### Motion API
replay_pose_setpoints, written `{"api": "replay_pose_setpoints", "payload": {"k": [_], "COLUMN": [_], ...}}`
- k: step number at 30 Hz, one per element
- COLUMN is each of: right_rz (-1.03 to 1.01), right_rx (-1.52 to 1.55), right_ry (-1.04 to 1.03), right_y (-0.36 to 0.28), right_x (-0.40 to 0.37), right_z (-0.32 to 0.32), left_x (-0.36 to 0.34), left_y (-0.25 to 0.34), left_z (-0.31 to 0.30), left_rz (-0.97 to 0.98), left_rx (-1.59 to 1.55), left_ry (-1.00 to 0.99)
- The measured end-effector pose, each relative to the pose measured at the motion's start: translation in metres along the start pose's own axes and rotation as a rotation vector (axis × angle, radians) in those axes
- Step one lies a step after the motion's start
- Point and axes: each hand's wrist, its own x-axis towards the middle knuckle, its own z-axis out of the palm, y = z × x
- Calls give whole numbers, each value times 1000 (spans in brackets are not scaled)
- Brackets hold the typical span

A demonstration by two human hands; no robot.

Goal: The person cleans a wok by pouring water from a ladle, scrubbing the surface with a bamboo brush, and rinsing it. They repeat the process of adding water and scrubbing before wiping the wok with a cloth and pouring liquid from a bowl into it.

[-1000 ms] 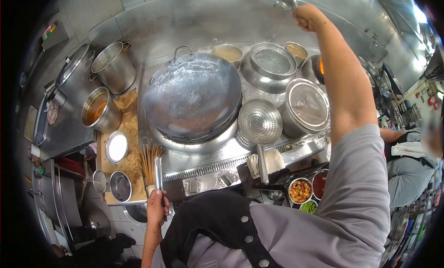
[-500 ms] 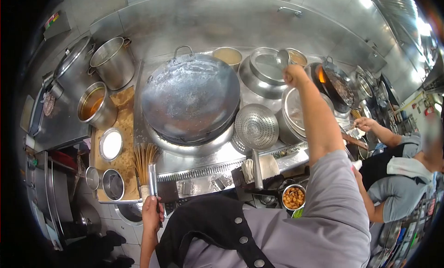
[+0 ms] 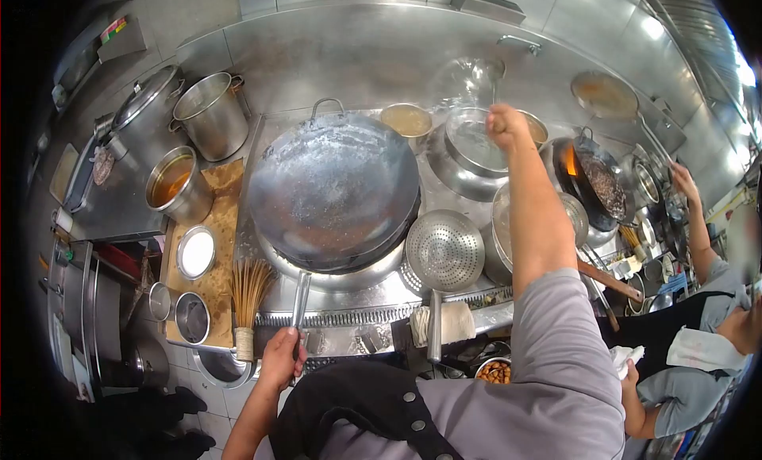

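My left hand (image 3: 284, 355) is closed around a steel-handled tool (image 3: 302, 301), whose far end meets the near rim of the big dark wok (image 3: 333, 182). My right hand (image 3: 506, 127) grips a ladle (image 3: 496, 91), held up over a steel pot of cloudy liquid (image 3: 475, 134). Clear water (image 3: 464, 80) splashes beside the ladle, against the back wall. A perforated strainer (image 3: 444, 250) lies right of the wok, handle toward me. The bamboo brush (image 3: 250, 297) stands left of my left hand.
At right a co-worker's hand (image 3: 684, 182) raises a long-handled round strainer (image 3: 605, 95) near a second wok (image 3: 603, 182) with a flame beside it. Several pots, including one of orange liquid (image 3: 171, 186), stand at left. A bowl of brown pieces (image 3: 495, 371) sits below my right arm.
My left hand has moved right with the steel-handled tool, bringing it to the wok. My right hand has flicked the ladle upward, throwing water. The co-worker's strainer has risen.
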Motion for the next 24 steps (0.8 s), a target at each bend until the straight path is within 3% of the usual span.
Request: {"api": "replay_pose_setpoints", "payload": {"k": [1,3,4,7,12,15,16,17,19,21,24], "right_rz": [3,-363,-329,-232,-99,88,97,102,128,251,216], "right_rx": [5,-664,-983,-845,-868,-562,-374,-375,398,605,643], "right_ry": [8,203,120,200,223,99,159,164,-78,-209,-306], "right_y": [15,42,43,50,69,73,66,66,61,61,67], "right_x": [-4,-12,-16,-58,-80,-76,-101,-100,-90,-98,-149], "right_z": [-7,-19,-29,-50,-75,-87,-69,-76,-99,-108,-83], "left_x": [1,6,6,8,8,9,10,12,14,21,22], "left_y": [3,7,7,5,0,2,5,7,7,2,5], "left_z": [4,10,11,9,-1,2,5,7,7,6,12], "left_rz": [-6,-20,-21,-4,-15,-32,-23,-30,-11,39,12], "left_rx": [8,63,67,61,16,40,50,52,34,11,-61], "left_ry": [-2,7,5,-14,-12,-35,-53,-56,-92,-118,-119]}}
